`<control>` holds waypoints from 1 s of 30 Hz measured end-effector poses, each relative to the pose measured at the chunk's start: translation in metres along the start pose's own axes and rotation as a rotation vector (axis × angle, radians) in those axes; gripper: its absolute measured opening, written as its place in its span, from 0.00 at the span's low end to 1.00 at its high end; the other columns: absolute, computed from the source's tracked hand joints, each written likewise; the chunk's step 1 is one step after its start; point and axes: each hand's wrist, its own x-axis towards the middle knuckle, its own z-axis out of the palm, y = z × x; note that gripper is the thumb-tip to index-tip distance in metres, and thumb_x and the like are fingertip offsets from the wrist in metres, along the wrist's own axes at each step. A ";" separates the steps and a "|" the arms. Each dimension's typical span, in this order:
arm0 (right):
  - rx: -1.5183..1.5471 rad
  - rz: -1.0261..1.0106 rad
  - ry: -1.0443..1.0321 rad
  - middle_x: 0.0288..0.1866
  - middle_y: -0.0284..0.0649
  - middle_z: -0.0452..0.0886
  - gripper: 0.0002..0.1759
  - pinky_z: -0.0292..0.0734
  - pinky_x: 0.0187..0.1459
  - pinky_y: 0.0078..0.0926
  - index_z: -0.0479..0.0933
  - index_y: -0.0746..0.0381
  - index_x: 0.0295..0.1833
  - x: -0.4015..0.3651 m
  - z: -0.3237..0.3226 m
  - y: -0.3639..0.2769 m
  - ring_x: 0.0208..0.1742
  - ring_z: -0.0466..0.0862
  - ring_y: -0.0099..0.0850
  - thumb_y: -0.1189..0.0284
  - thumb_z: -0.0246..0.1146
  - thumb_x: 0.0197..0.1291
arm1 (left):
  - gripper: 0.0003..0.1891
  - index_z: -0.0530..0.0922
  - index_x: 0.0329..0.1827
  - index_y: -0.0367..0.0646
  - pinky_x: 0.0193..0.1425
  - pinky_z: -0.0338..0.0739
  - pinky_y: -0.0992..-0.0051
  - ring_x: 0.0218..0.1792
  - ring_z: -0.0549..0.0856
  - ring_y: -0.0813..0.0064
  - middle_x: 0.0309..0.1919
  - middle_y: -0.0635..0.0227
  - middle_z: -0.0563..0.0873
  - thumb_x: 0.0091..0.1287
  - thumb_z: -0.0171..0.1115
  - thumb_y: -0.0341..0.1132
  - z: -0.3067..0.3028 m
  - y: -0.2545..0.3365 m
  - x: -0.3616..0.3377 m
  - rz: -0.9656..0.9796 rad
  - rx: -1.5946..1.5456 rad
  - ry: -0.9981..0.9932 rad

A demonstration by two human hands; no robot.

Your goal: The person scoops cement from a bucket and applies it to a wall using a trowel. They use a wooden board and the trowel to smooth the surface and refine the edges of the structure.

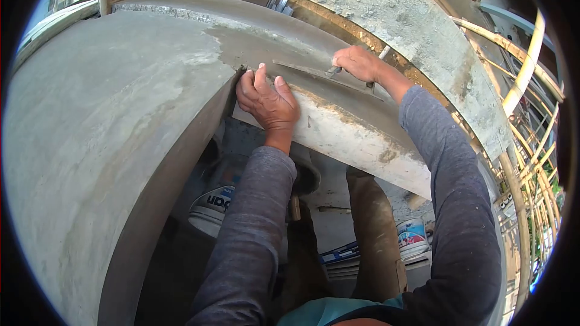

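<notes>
My right hand is closed round the handle of a plastering trowel. Its thin blade lies nearly edge-on over a strip of wet grey mortar. My left hand grips the left end of a long pale board, fingers curled over its upper edge and thumb raised. The board runs along the near side of the mortar strip, with mortar smears on its top edge. Just left of my left fingers is the corner of a smooth grey concrete surface.
A rough concrete ledge curves across the far side. Bamboo poles stand at the right. Below, near my legs, are a white bucket, a smaller labelled bucket and a dark round-mouthed container.
</notes>
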 end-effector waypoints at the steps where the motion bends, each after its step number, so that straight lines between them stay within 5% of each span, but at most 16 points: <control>1: -0.042 0.106 0.083 0.41 0.48 0.84 0.21 0.74 0.50 0.38 0.81 0.62 0.43 -0.006 -0.001 0.011 0.44 0.82 0.43 0.56 0.51 0.68 | 0.24 0.67 0.66 0.43 0.67 0.56 0.49 0.62 0.63 0.51 0.62 0.57 0.65 0.69 0.53 0.41 0.000 0.000 -0.002 -0.009 0.001 0.000; 5: -0.155 0.182 0.192 0.43 0.50 0.83 0.22 0.73 0.51 0.40 0.80 0.62 0.43 0.040 0.005 0.038 0.45 0.81 0.47 0.56 0.51 0.67 | 0.24 0.67 0.66 0.43 0.67 0.56 0.49 0.62 0.63 0.50 0.62 0.56 0.65 0.69 0.53 0.41 0.001 -0.001 0.000 0.008 -0.019 0.007; 9: -0.317 0.191 0.180 0.50 0.52 0.83 0.25 0.73 0.55 0.45 0.81 0.62 0.47 0.114 0.010 -0.005 0.54 0.80 0.52 0.54 0.47 0.68 | 0.24 0.66 0.66 0.43 0.67 0.56 0.49 0.62 0.62 0.50 0.62 0.56 0.64 0.69 0.54 0.40 0.001 -0.002 -0.001 0.015 -0.024 0.005; 12: -0.482 0.060 0.156 0.45 0.52 0.83 0.24 0.74 0.49 0.44 0.79 0.63 0.44 0.141 0.019 -0.005 0.47 0.80 0.53 0.54 0.48 0.69 | 0.24 0.66 0.66 0.43 0.67 0.56 0.49 0.62 0.62 0.50 0.62 0.56 0.64 0.69 0.53 0.40 0.002 -0.002 -0.002 0.018 -0.011 0.007; 20: -0.271 0.281 0.143 0.41 0.58 0.81 0.21 0.73 0.49 0.47 0.78 0.65 0.44 -0.025 0.024 0.069 0.45 0.80 0.55 0.57 0.51 0.70 | 0.24 0.67 0.66 0.42 0.67 0.55 0.50 0.63 0.62 0.52 0.63 0.57 0.64 0.70 0.53 0.42 0.000 0.000 0.000 0.019 0.018 -0.013; 24: -0.282 0.453 0.064 0.47 0.56 0.82 0.22 0.72 0.54 0.47 0.80 0.62 0.47 -0.128 0.017 0.111 0.52 0.80 0.54 0.55 0.51 0.68 | 0.24 0.68 0.66 0.42 0.67 0.55 0.50 0.63 0.62 0.52 0.63 0.56 0.64 0.70 0.53 0.43 0.001 0.000 0.000 0.015 0.023 -0.018; 30: -0.175 0.358 0.210 0.34 0.51 0.80 0.18 0.74 0.45 0.38 0.77 0.65 0.39 -0.175 0.005 0.120 0.38 0.80 0.44 0.61 0.53 0.68 | 0.24 0.68 0.65 0.43 0.66 0.56 0.48 0.63 0.62 0.49 0.63 0.54 0.63 0.67 0.55 0.41 0.000 0.000 -0.002 0.021 0.037 -0.027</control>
